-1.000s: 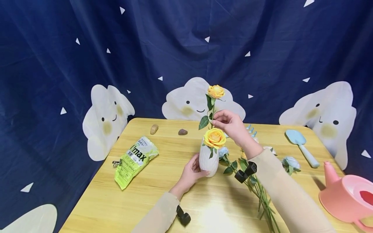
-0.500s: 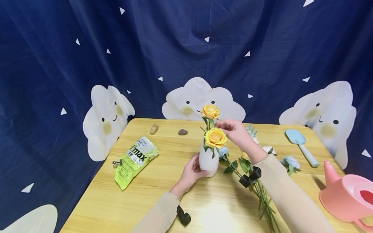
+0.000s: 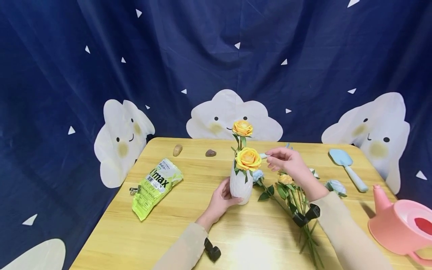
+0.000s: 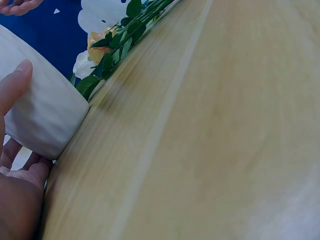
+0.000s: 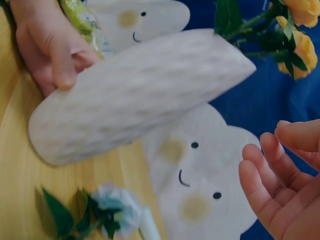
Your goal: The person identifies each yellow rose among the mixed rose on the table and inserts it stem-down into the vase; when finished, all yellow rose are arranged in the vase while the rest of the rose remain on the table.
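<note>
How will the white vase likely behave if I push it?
The white vase looks apt to tip if pushed high: it is tall and narrow, with yellow roses above its mouth. It seems rigid, showing no dent under the left hand. Its dimpled surface may help grip.

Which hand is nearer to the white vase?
Left. The left hand grips the white vase near its base; the right hand is apart from it, off to the right of its mouth.

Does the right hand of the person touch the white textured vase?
Apart: the right wrist view shows dark blue cloth between the right hand and the vase.
</note>
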